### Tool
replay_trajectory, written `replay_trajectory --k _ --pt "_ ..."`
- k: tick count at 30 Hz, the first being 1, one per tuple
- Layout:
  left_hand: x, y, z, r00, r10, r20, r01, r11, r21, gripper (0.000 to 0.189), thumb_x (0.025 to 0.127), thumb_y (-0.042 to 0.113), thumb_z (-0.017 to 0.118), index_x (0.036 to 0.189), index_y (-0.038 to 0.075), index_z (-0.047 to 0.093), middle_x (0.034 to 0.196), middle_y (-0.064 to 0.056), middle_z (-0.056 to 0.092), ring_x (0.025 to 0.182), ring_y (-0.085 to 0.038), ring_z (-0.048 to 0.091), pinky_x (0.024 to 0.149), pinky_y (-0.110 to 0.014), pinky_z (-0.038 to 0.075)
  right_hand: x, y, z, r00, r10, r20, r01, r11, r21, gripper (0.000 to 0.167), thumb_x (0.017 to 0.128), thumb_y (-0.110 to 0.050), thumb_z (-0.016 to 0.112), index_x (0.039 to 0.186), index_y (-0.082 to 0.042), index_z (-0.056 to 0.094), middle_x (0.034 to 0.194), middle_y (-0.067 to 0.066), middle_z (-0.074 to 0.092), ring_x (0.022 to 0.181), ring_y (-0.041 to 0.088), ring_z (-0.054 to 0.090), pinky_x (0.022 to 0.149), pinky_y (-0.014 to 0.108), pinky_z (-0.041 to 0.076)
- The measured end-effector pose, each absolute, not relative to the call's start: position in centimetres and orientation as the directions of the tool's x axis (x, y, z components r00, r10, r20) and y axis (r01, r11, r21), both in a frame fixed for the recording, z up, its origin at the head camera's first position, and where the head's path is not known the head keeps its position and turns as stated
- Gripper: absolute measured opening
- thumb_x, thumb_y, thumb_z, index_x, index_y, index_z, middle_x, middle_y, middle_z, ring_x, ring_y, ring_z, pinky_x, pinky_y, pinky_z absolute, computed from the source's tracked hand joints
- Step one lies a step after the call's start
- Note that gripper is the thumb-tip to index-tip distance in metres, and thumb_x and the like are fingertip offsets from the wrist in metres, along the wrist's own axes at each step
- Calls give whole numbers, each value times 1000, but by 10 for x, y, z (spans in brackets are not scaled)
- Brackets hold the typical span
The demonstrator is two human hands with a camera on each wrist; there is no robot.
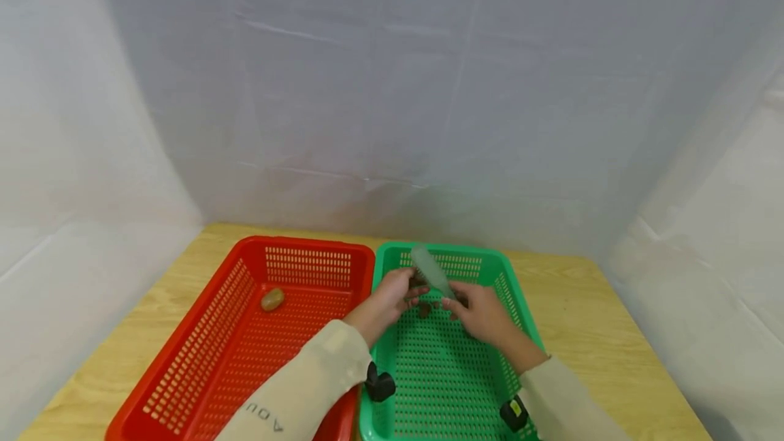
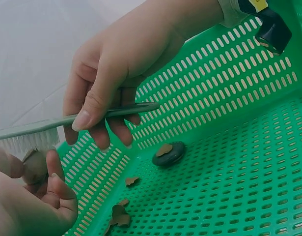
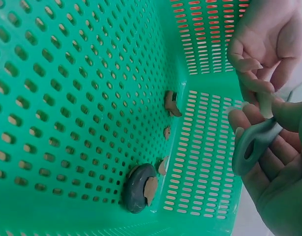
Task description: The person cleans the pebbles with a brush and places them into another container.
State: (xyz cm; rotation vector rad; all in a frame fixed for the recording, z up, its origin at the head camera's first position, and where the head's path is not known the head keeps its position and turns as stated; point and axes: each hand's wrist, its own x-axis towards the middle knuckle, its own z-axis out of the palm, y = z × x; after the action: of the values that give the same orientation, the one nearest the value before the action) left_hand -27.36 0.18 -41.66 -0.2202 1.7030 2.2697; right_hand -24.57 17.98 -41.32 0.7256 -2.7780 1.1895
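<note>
My right hand [image 1: 484,312] grips the handle of a pale green scrubbing brush [image 2: 33,129], its white bristles facing down. My left hand [image 1: 392,295] holds a small roundish grey-brown stone [image 2: 36,168] between thumb and fingers. In the left wrist view the bristles touch the top of this stone. Both hands are over the far part of a green plastic basket [image 1: 453,248]. On the basket floor below are a smooth dark stone [image 2: 171,153] with a brown flake on it and several loose brown flakes [image 2: 121,217].
A red plastic basket [image 1: 312,241] stands directly left of the green one, with a single tan, smooth stone [image 1: 272,299] in its far left part. Both baskets are on a wooden table [image 1: 569,298]. Pale sheeting [image 1: 392,87] surrounds the table at the back and sides.
</note>
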Motion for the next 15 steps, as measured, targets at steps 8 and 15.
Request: replay_trajectory --k 8,15 --pt "-273 1 -416 -943 143 -301 -328 -241 913 31 105 20 39 106 0 62 77 3 62 69 -7 58 60 -20 39 -246 181 -414 -908 -377 184 -392 607 -691 33 95 -8 62 125 5 60 99 18 71 71 25 70 59 24 54" --pt "-275 1 -416 -942 143 -304 -331 -239 913 32 106 22 39 105 -1 62 71 5 62 64 -4 56 58 -20 37 -249 182 -414 -935 -306 179 -342 650 -678 28 94 -9 63 120 3 64 94 13 72 64 13 67 57 25 53"
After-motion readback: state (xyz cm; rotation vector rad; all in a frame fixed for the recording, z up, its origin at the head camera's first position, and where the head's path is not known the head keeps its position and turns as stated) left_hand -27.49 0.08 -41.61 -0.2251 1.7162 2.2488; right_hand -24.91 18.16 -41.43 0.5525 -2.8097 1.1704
